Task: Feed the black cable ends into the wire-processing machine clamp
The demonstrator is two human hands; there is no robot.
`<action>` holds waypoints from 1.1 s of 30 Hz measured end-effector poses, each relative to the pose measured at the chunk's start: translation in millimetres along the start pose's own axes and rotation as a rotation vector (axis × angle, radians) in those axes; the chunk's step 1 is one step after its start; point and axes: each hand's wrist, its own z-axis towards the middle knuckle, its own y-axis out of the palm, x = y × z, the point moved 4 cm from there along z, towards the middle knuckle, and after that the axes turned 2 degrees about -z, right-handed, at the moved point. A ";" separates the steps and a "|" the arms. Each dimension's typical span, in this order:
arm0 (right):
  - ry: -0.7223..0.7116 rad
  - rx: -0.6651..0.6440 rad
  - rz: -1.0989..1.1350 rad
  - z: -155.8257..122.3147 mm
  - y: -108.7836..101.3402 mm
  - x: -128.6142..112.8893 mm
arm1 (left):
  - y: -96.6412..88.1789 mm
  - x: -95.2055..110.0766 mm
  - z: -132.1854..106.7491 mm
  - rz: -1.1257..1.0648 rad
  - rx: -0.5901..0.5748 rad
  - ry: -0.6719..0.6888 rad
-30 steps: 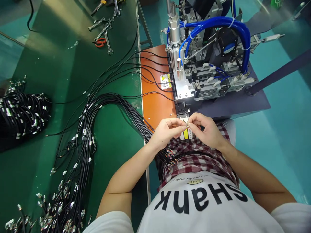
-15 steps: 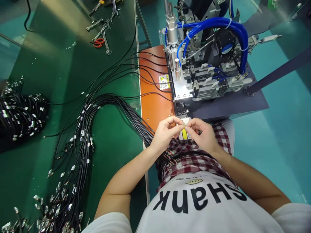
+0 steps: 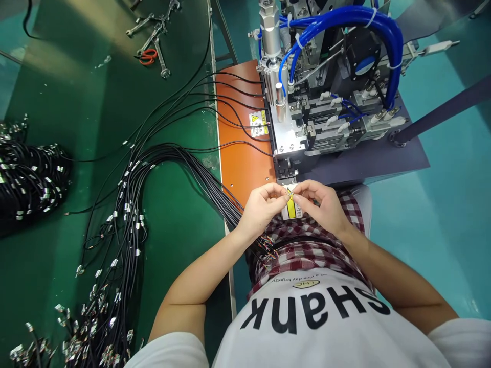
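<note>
My left hand [image 3: 259, 208] and my right hand [image 3: 322, 207] meet just in front of the machine's near edge, both closed in a pinch. Thumbs and forefingers nearly touch around something tiny, too small to make out. Directly beneath the fingertips is a white and yellow warning label [image 3: 292, 210]. A thick bundle of black cables [image 3: 199, 171] runs under my left wrist. Its coloured wire ends [image 3: 267, 246] fan out above my lap.
A metal machine [image 3: 286, 138] with blue air hoses [image 3: 345, 19] stands ahead, beside an orange plate [image 3: 245, 166] crossed by several cables. On the green table [image 3: 180, 214] lie wrenches [image 3: 163, 61], red-handled scissors [image 3: 148, 57] and a coiled cable pile [image 3: 34, 179].
The head view has shifted slightly, moving the machine and tools in the picture. Both hands stay pinched together, with small finger movements and the right hand tilted a little differently.
</note>
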 end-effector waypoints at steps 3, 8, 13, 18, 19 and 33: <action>-0.012 0.003 0.019 0.9 2.9 -1.7 | 0.5 0.8 0.0 0.012 -0.009 0.007; 0.000 -0.010 0.037 2.5 1.1 -5.6 | 0.7 1.9 -0.6 0.050 -0.007 -0.014; 0.036 -0.046 0.096 4.5 -2.3 -6.7 | 0.4 1.2 -0.8 0.059 -0.013 -0.014; 0.069 -0.049 0.090 4.8 -3.0 -3.4 | 1.2 1.8 -0.9 0.080 -0.014 0.017; 0.071 -0.050 0.085 4.6 -2.8 -3.4 | 1.5 2.2 -1.0 0.083 -0.013 0.023; 0.065 -0.018 0.123 2.6 0.1 -1.7 | 1.7 1.9 -2.5 0.092 -0.008 0.035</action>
